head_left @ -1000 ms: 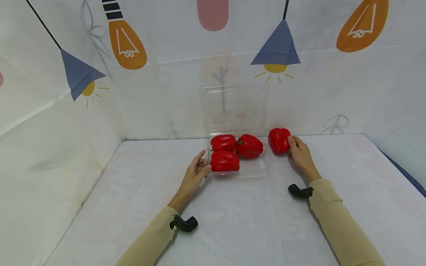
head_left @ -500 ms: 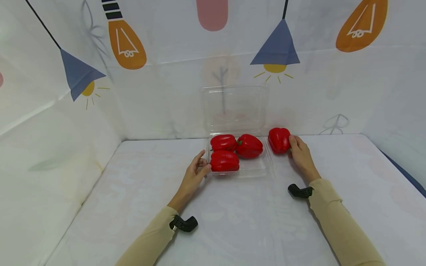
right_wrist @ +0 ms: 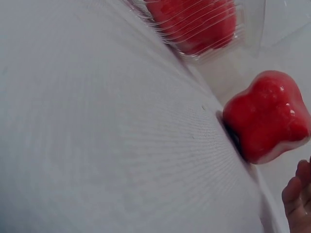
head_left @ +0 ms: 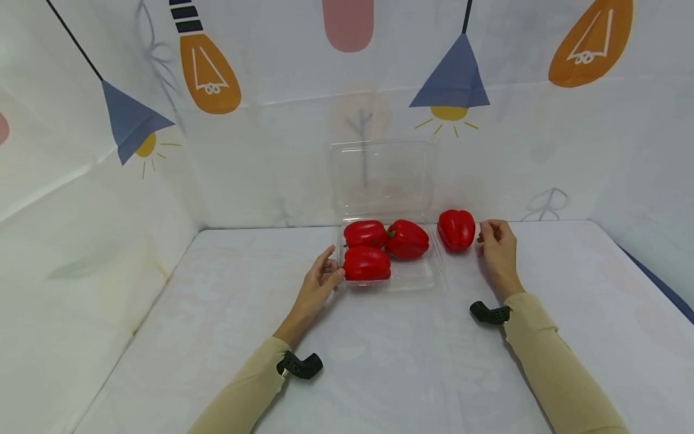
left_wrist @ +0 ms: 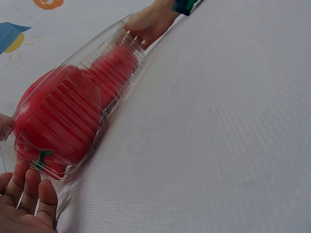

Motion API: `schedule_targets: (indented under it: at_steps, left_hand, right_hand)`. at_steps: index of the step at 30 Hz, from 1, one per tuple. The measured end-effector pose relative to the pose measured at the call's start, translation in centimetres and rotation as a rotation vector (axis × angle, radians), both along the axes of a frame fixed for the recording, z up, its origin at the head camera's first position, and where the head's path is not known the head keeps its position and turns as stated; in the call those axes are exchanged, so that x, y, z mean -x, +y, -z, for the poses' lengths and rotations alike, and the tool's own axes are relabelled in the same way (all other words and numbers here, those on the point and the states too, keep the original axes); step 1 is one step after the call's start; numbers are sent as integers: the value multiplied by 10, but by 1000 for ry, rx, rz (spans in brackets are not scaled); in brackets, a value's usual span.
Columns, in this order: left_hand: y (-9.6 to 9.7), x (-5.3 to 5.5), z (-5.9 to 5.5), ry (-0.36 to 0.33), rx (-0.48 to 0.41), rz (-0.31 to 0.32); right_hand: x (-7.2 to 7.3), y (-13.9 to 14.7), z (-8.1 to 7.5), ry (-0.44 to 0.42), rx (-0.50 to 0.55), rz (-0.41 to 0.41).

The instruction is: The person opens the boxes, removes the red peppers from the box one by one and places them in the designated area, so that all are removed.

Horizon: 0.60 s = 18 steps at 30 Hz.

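Note:
In the head view, a clear plastic clamshell box (head_left: 412,278) holds 3 red bell peppers: one back left (head_left: 365,233), one front left (head_left: 367,263) and one right (head_left: 407,239). My left hand (head_left: 317,283) is at the box's left side; in the left wrist view its thumb (left_wrist: 5,125) touches the rim and its fingers (left_wrist: 30,187) are loosely extended. Another red bell pepper (head_left: 456,231) stands on the table right of the box. Just right of that pepper is my right hand (head_left: 499,253), fingers loosely bent, holding nothing; a small gap separates them in the right wrist view.
The box's clear lid (head_left: 384,178) stands raised against the printed cloth backdrop (head_left: 271,150). A white cloth covers the table (head_left: 390,361), whose back edge runs close behind the box and the loose pepper. Black wrist devices (head_left: 300,365) sit on both wrists.
My right hand has let go of the loose pepper and drawn slightly right, its fingers bending in. The pepper stays in place, and my left hand remains at the box.

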<state>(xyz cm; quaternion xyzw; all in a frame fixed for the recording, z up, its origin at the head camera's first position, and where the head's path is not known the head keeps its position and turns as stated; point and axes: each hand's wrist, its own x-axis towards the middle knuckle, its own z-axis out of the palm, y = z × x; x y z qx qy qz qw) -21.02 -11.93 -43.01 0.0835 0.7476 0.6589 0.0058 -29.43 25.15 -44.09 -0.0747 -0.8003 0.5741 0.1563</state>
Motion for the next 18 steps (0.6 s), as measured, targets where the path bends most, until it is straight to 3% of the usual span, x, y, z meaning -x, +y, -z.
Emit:
schedule_targets:
  at_steps: [7, 11, 18]
  left_hand:
    - [-1, 4, 6, -10, -1, 6]
    - [-3, 11, 20, 3, -6, -7]
    - [-3, 10, 22, 22, 16, -15]
  right_hand:
    - [-14, -11, -28, 133, 78, 59]
    - [-16, -15, -33, 213, 90, 69]
    - [-17, -20, -34, 272, 29, 18]
